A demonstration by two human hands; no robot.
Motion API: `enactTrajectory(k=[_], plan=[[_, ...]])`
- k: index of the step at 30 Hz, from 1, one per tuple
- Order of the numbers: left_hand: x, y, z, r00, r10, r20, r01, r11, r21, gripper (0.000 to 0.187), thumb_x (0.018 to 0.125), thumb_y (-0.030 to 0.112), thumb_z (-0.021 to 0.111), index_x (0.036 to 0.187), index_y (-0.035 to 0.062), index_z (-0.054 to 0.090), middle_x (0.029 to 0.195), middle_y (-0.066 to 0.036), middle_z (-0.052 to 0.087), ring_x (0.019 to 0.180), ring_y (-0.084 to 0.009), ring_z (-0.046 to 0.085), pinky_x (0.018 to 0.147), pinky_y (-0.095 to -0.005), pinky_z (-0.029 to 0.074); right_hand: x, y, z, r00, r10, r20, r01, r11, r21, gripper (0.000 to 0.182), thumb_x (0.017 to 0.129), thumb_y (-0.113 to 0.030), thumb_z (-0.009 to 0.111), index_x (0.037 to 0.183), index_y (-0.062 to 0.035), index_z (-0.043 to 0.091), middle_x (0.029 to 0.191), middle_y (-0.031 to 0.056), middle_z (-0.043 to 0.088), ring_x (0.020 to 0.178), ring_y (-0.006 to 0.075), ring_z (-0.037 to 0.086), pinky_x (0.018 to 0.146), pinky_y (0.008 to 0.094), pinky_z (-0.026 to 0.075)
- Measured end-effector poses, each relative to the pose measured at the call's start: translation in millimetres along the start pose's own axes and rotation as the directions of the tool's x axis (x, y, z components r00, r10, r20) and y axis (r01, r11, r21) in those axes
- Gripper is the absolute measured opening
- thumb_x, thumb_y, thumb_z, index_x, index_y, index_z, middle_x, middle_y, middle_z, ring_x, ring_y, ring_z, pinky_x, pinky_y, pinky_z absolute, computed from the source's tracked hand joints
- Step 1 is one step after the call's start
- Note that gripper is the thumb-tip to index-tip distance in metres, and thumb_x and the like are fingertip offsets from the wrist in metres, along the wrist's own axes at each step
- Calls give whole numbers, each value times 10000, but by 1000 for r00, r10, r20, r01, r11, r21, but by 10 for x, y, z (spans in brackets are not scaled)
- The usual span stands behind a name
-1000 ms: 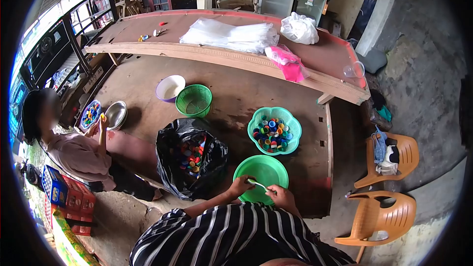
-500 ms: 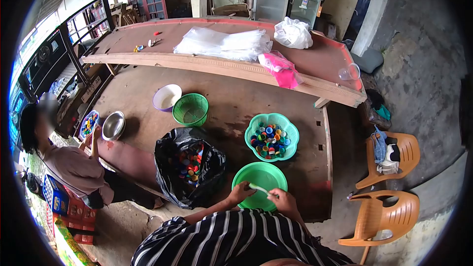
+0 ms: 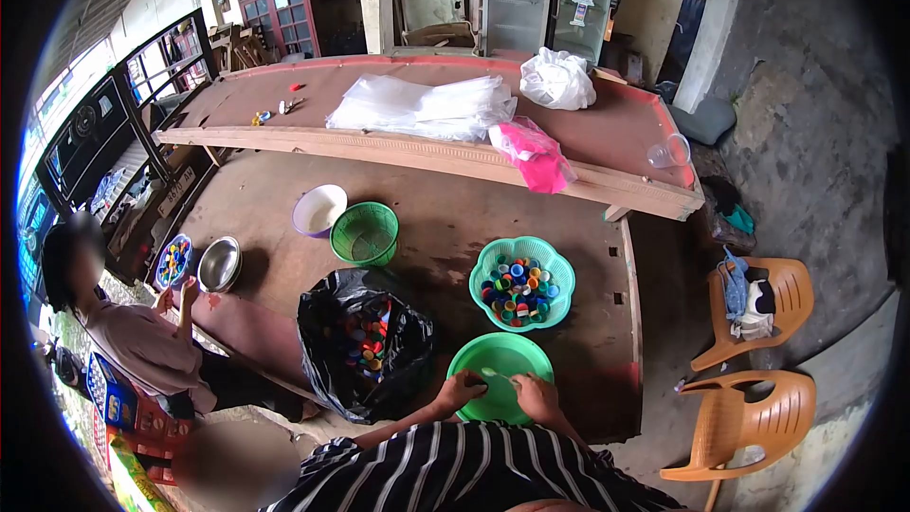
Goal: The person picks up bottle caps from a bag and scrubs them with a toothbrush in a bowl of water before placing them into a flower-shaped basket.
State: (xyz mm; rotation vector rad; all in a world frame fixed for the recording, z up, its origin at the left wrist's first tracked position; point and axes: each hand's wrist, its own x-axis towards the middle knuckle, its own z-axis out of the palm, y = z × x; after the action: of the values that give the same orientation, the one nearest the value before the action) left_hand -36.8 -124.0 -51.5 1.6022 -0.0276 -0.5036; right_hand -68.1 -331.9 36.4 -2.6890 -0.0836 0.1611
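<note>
Right hand: fingers clamped on the brush handle, over the right side of the green basin; hand (image 3: 536, 398), brush (image 3: 500, 376), head pointing left.
Left hand: (image 3: 461, 389) fingers drawn together over the basin's left side, near the brush head; too small to tell what is between them.
Green basin: (image 3: 500, 353) at table's near edge, toward the near right corner; table (image 3: 265, 190).
Turquoise basket: (image 3: 482, 267) just beyond basin, near right edge, holding mixed-colour caps (image 3: 518, 290).
Black bag: (image 3: 324, 384) near edge, left of basin, open, more caps inside, many red.
Table middle: white-and-purple bowl (image 3: 319, 210), green mesh basket (image 3: 365, 233) beside it on the right.
Table left edge: metal bowl (image 3: 220, 265); small basket (image 3: 173, 262) of caps at its left.
Co-worker: person (image 3: 142, 351) at left edge, both hands raised near metal bowl; held item unclear.
Raised shelf, far side: shelf (image 3: 379, 71), clear plastic sheets (image 3: 422, 106) mid-length, white bag (image 3: 557, 79) and pink bag (image 3: 536, 156) to their right, clear cup (image 3: 669, 151) near right end.
</note>
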Motion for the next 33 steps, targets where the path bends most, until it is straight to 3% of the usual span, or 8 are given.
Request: enactTrajectory(k=[6,11,14,23,26,29,31,33], plan=[[-68,349,-14,999,-30,34,28,997,71,326,813,154,699,1036,-53,581,874,-113,668,755,-136,643,676,-266,519,-97,31,-228,984,-101,147,24,890,455,231,840,-250,611,1029,-121,644,950,108,666,867,297,644,732,388,503],[46,106,125,999,-28,35,35,977,-210,366,828,101,665,1123,-69,531,929,-124,661,802,-159,652,681,-271,527,-112,69,-285,995,93,37,-99,972,212,254,836,-249,625,1054,-120,639,903,101,670,840,266,656,732,352,504],[26,142,79,998,-13,53,22,987,-162,387,833,82,652,1152,-82,506,959,-137,658,831,-172,653,710,-274,526,-110,8,-306,988,-21,156,-41,921,388,222,838,-232,616,1024,-113,639,885,97,672,827,289,648,706,373,503],[-41,306,0,999,54,0,-53,983,174,384,803,183,689,1110,-20,581,956,-157,677,858,-161,654,768,-297,516,-41,159,28,996,-74,-48,71,996,-57,202,816,-128,581,1007,-146,644,946,100,629,801,330,625,687,416,505],[-28,295,12,998,-28,-50,35,990,135,355,796,188,692,1078,-11,607,965,-155,678,841,-163,661,763,-294,518,-42,101,-38,993,-68,99,71,997,-36,215,813,-144,599,1025,-131,632,942,107,629,812,330,624,684,417,502],[41,23,51,992,-56,-110,55,998,-15,332,800,163,681,1069,-17,606,928,-135,682,826,-168,665,748,-292,523,-143,-29,-213,997,-63,-34,71,952,299,226,818,-201,625,1015,-93,637,942,124,636,805,327,633,688,405,497],[-22,250,40,997,67,-31,-56,955,290,310,805,141,672,1054,-30,601,921,-127,681,835,-173,665,739,-299,530,-201,59,-172,996,-81,25,67,935,349,233,819,-196,626,1023,-85,635,925,129,641,803,321,637,692,396,499],[-17,154,117,998,58,-31,-53,989,134,315,803,139,675,1052,-37,597,925,-128,680,835,-176,665,734,-302,532,-232,82,-232,997,-48,64,22,936,351,274,815,-176,629,1064,-63,622,901,147,659,802,302,654,709,366,504]])
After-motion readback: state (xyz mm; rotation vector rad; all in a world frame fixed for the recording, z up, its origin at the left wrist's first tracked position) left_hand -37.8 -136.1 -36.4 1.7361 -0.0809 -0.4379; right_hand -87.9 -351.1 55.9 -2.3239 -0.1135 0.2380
